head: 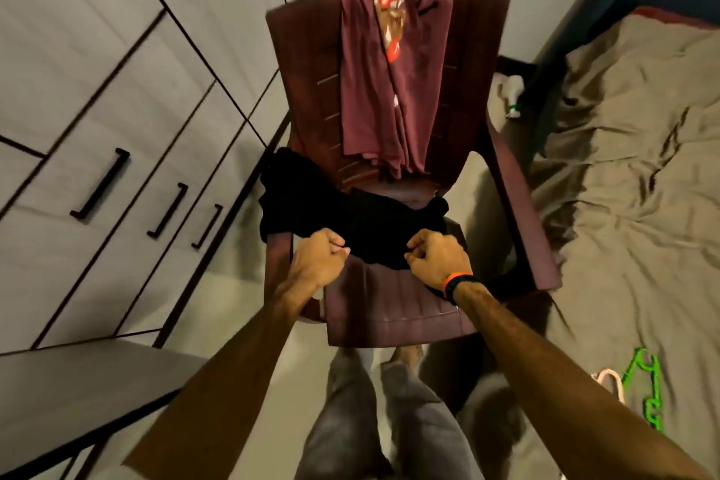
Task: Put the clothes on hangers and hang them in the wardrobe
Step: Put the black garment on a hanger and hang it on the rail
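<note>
Stood over a maroon plastic chair (389, 308) set between the wardrobe (117, 90) on the left and the bed (623, 168) on the right. Found a black garment (350, 222) slumped across the seat, one end spilling over the left armrest, probably dropped there as part of a waiting pile. Saw a maroon T-shirt (374, 82) with a printed front draped down the backrest, seemingly parked for a later turn.

Held the near edge of the black garment with both hands. Curled the left hand (315, 261) into a fist on the cloth at its left side. Curled the right hand (438, 255), banded at the wrist in orange and black, likewise at its right side. Clamped each grip on the fabric, fingers folded in and thumbs pressed over. Could not tell how much cloth sat inside either fist, dark as the fabric was. Held the two hands apart along the edge, most likely to spread the garment and find its shape before lifting it.

Noted a green hanger (646, 382) and a pale hanger (611, 382) just beside it, both lying on the bed at lower right, near the right forearm, handy for the threading step. Noted the wardrobe doors shut, black bar handles (99, 183) untouched, so in need of opening later. Judged the task barely begun: nothing on a hanger yet, nothing hung.
</note>
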